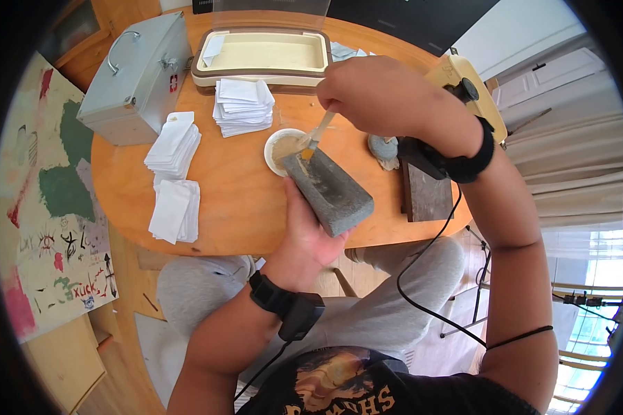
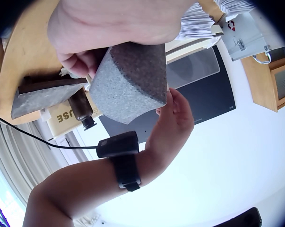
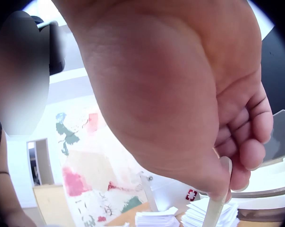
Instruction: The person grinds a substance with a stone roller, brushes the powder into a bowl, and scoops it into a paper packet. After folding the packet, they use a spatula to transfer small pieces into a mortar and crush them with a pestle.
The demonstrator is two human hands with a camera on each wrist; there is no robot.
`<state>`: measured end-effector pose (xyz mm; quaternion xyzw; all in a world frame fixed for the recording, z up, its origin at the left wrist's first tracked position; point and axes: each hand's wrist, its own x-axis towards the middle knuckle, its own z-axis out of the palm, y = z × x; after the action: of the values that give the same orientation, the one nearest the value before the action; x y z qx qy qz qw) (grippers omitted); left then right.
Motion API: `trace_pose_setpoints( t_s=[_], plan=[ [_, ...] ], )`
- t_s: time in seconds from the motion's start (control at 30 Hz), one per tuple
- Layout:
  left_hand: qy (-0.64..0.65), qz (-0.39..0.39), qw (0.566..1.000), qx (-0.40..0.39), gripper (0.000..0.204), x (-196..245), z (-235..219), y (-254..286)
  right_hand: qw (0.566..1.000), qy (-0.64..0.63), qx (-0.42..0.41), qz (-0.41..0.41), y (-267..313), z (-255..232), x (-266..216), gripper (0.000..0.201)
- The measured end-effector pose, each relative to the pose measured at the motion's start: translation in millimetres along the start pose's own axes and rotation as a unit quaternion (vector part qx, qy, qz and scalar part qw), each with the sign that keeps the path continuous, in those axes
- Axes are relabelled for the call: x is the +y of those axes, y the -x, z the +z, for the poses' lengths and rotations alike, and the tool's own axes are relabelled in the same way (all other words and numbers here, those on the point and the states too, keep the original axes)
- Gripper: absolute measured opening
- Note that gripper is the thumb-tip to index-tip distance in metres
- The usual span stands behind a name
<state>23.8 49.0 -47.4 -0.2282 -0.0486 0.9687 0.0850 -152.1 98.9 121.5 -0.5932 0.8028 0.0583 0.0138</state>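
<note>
My left hand (image 1: 303,232) holds a grey stone trough (image 1: 329,187) from below, its hollow face up and its far end tilted over a white bowl (image 1: 270,153). Tan powder lies in the bowl, and some clings inside the trough. In my right hand (image 1: 377,97) a slim pale-handled tool (image 1: 323,124) is pinched between thumb and fingers, its lower end at the far end of the hollow. The right wrist view shows the tool's pale handle (image 3: 214,212) below the thumb. From the left wrist, the trough's rough outer end (image 2: 128,90) fills the middle.
Stacks of white paper packets (image 1: 242,107) stand left of the bowl. Behind are a cream tray (image 1: 270,77) with a brown rim and a silver case (image 1: 135,83). A dark block (image 1: 429,194) and a small grey rounded object (image 1: 383,146) lie to the right. Cables hang from both wrists.
</note>
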Motion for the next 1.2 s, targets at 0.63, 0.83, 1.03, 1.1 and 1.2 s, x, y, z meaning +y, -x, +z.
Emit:
trace_pose_setpoints(
  t_s=[0.63,0.83,1.03,1.1,1.2],
  plan=[
    [0.003,-0.017,0.988,-0.154,0.058,5,-25,-1,1.0,0.004,-0.022,0.018,-8,-14,-14,0.007],
    [-0.005,-0.022,0.988,-0.152,0.059,3,-25,0,0.999,0.022,-0.036,-0.031,-20,8,-4,0.01],
    [0.006,-0.039,0.99,-0.138,0.06,5,-25,1,0.996,-0.074,-0.055,0.003,-15,-23,-2,0.013],
    [0.015,-0.042,0.991,-0.129,0.061,4,-21,4,0.993,-0.103,-0.057,-0.008,-15,-29,-6,0.013],
    [-0.007,-0.012,0.992,-0.125,0.061,0,-20,6,0.979,-0.104,-0.177,0.009,-20,-26,-12,0.014]
  ],
)
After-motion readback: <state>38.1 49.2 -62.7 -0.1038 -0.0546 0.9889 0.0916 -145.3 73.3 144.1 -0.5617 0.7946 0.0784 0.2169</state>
